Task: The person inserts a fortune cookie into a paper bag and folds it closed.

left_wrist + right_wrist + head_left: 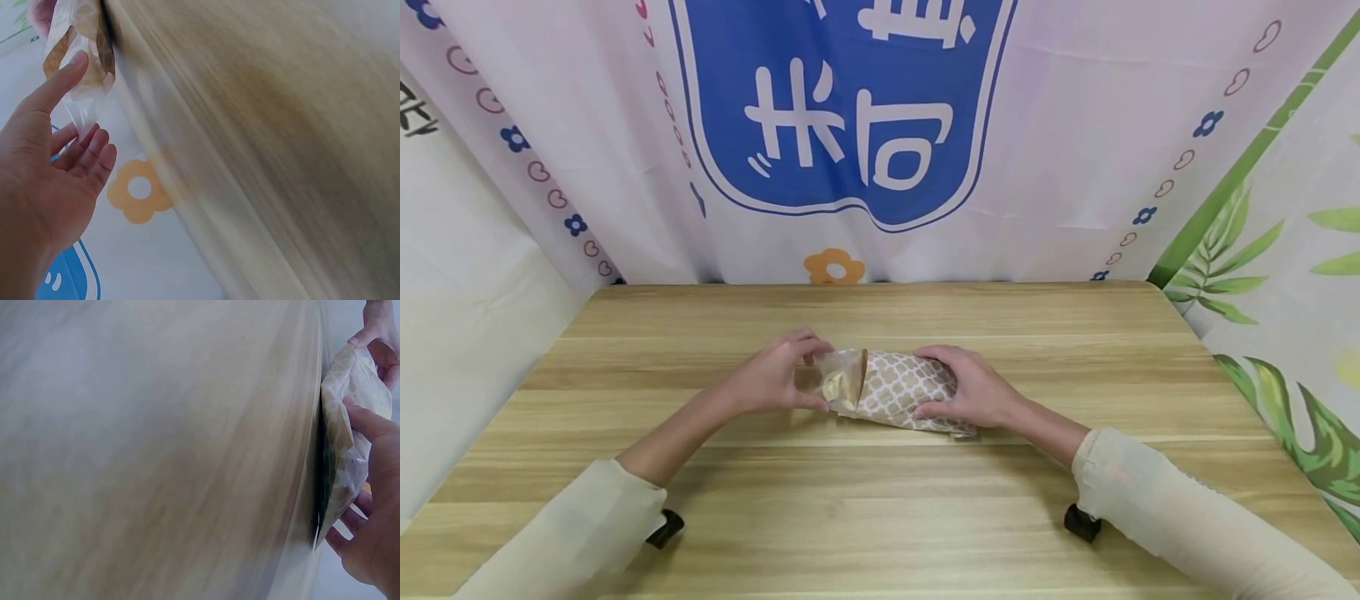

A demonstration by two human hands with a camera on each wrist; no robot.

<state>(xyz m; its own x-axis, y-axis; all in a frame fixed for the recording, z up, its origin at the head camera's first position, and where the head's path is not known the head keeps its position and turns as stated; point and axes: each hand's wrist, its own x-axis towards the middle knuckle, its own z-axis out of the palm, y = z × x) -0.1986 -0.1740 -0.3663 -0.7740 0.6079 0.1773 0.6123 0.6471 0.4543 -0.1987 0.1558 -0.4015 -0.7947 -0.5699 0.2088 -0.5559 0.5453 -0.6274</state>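
Note:
A tan paper bag (895,387) with a white lattice print lies on its side at the middle of the wooden table (865,517). Out of its left end sticks a clear plastic bag (847,367) with pale yellowish pieces inside. My left hand (782,375) holds the plastic bag's outer end, thumb on the near side and fingers on the far side; the left wrist view shows its fingertips at the plastic's tip (83,119). Across the right end of the paper bag, my right hand (973,387) grips it between thumb and fingers. The right palm hides that end.
A white printed curtain (1045,167) hangs behind the table's far edge. Leaf-patterned cloth (1262,275) stands along the right side, and a pale cloth (460,250) along the left. Black straps (1081,522) show below both forearms.

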